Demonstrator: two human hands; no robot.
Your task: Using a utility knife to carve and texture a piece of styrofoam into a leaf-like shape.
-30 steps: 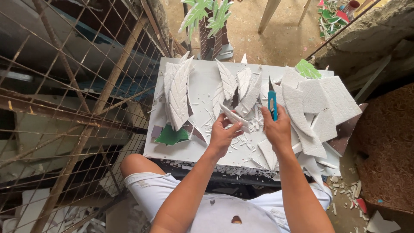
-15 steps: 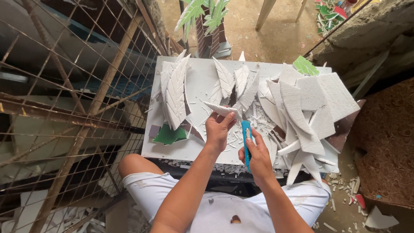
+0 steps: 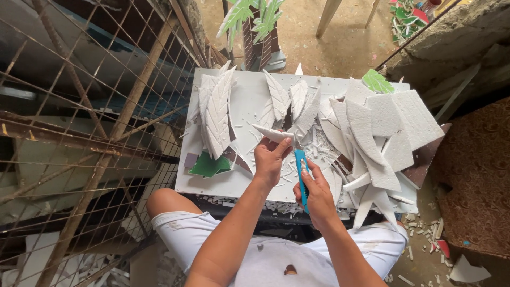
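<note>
My left hand [image 3: 271, 159] grips a pointed white foam piece [image 3: 272, 134], held up over the white board [image 3: 247, 103]. My right hand [image 3: 317, 194] is closed around a blue utility knife [image 3: 301, 169], its tip close to the foam piece's right end. Both hands hover above the near middle of the board, with foam scraps beneath them.
Carved white foam leaves [image 3: 218, 111] lie left and centre on the board. A heap of white foam offcuts [image 3: 382, 133] covers the right side. A green piece [image 3: 208, 166] lies at the left front, a green leaf [image 3: 377, 82] at the far right. A rusty wire mesh frame [image 3: 79, 133] stands left.
My right hand brought the knife down from the heap on the right to beside my left hand. My left hand lifted a pointed foam piece off the board.
</note>
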